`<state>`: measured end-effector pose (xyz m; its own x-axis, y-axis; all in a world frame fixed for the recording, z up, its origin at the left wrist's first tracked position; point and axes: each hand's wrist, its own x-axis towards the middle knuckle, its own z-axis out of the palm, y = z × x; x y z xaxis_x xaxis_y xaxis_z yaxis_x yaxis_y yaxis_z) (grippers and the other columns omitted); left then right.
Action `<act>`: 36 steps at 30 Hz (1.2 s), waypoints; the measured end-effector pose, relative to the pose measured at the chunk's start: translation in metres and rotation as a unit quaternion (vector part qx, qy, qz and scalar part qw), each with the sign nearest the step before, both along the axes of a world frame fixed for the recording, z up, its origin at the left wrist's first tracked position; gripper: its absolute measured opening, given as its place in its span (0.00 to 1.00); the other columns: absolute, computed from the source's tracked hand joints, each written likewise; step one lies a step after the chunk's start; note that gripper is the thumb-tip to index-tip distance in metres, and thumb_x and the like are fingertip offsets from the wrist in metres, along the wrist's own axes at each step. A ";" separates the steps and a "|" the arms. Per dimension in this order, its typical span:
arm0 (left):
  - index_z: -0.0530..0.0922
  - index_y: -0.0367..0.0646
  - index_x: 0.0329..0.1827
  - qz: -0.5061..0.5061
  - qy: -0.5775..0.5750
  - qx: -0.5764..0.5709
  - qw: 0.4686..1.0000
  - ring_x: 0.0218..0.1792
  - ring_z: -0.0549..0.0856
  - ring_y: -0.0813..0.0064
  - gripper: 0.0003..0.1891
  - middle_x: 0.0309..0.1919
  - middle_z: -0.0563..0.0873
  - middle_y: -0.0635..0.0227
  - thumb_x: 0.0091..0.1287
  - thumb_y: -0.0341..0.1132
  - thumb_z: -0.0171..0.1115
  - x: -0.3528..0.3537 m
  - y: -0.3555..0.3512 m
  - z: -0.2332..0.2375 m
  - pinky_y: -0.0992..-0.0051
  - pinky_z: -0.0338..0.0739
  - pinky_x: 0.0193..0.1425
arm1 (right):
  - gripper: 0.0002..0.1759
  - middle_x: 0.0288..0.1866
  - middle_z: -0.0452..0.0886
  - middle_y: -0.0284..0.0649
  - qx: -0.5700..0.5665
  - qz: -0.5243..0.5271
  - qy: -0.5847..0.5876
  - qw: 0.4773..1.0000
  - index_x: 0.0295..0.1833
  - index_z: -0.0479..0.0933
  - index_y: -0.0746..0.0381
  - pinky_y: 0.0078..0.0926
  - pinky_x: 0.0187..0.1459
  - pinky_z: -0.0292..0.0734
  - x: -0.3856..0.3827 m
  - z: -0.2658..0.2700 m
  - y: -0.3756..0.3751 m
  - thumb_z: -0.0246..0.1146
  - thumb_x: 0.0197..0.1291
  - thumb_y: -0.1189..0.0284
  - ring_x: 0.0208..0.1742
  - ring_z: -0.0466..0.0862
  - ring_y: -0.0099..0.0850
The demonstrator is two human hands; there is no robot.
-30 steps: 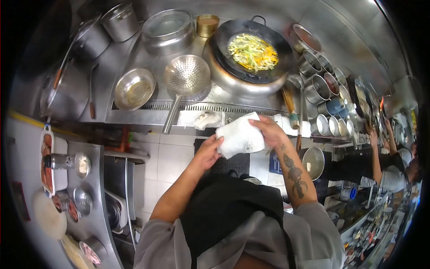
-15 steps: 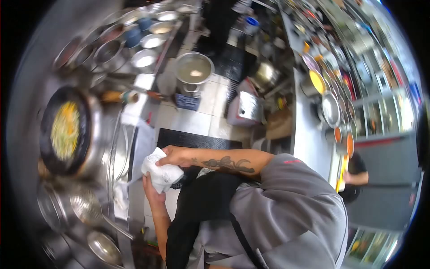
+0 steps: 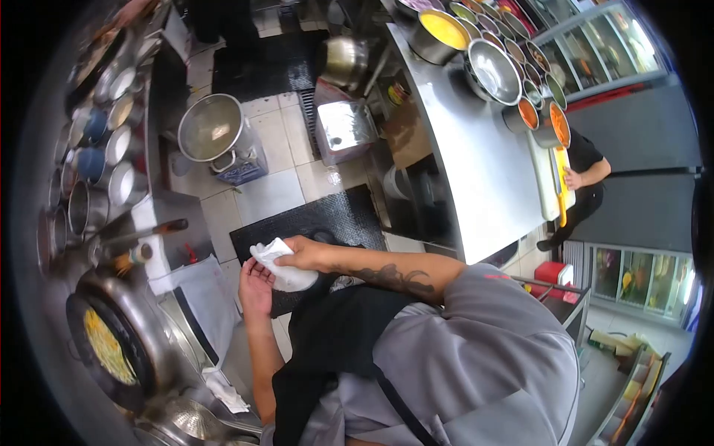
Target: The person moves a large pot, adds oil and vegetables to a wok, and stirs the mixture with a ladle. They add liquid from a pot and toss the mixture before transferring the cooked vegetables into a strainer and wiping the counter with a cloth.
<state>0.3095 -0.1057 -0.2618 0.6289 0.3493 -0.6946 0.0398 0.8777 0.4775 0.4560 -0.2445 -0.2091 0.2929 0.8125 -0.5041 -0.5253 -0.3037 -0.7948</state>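
Note:
A crumpled white cloth (image 3: 295, 278) is pinched in my right hand (image 3: 303, 254), whose tattooed forearm reaches across from the right. My left hand (image 3: 257, 288) is palm up at the cloth's left edge, fingers loosely curled and apart, close to or lightly touching it. Both hands are in front of my black apron (image 3: 331, 327). To their left, a black wok (image 3: 78, 338) holds yellow and pale green shredded food (image 3: 108, 346).
A large steel pot (image 3: 212, 130) stands on a blue crate on the tiled floor. Right of it are a foil-topped box (image 3: 346, 126) and a steel counter (image 3: 476, 186) with several food containers. Another person's hand (image 3: 573, 178) is by a yellow-handled knife (image 3: 561, 197) and cutting board.
My view has swung rightward, showing more of the counter and the other person. My left hand has loosened from the cloth and opened, while my right hand keeps hold.

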 end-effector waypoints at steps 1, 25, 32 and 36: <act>0.74 0.44 0.54 -0.045 -0.001 0.014 0.999 0.45 0.81 0.71 0.16 0.45 0.82 0.66 0.72 0.44 0.53 0.000 -0.002 -0.012 0.70 0.77 0.46 | 0.15 0.46 0.84 0.37 -0.002 -0.027 0.011 1.000 0.55 0.78 0.64 0.25 0.48 0.78 0.006 -0.014 -0.014 0.63 0.63 0.74 0.44 0.82 0.24; 0.65 0.44 0.68 -0.436 0.269 0.126 0.850 0.50 0.82 0.70 0.26 0.52 0.82 0.64 0.69 0.40 0.58 -0.030 -0.037 -0.081 0.71 0.75 0.50 | 0.22 0.55 0.77 0.60 -0.630 -0.394 -0.378 0.552 0.58 0.71 0.68 0.43 0.56 0.73 0.082 -0.323 -0.426 0.52 0.58 0.73 0.55 0.79 0.54; 0.68 0.42 0.66 -0.418 0.355 0.099 0.830 0.46 0.81 0.74 0.28 0.46 0.81 0.67 0.65 0.40 0.64 -0.089 -0.018 -0.074 0.73 0.74 0.47 | 0.20 0.52 0.79 0.58 -0.512 -0.484 -0.206 0.678 0.55 0.74 0.68 0.41 0.53 0.75 0.096 -0.318 -0.412 0.53 0.56 0.73 0.52 0.80 0.52; 0.68 0.42 0.66 -0.382 0.343 0.072 0.855 0.46 0.81 0.74 0.28 0.46 0.81 0.67 0.64 0.40 0.64 -0.106 -0.016 -0.068 0.73 0.74 0.46 | 0.20 0.50 0.80 0.58 -0.514 -0.488 -0.216 0.671 0.54 0.74 0.68 0.42 0.52 0.75 0.096 -0.307 -0.422 0.54 0.56 0.73 0.52 0.81 0.52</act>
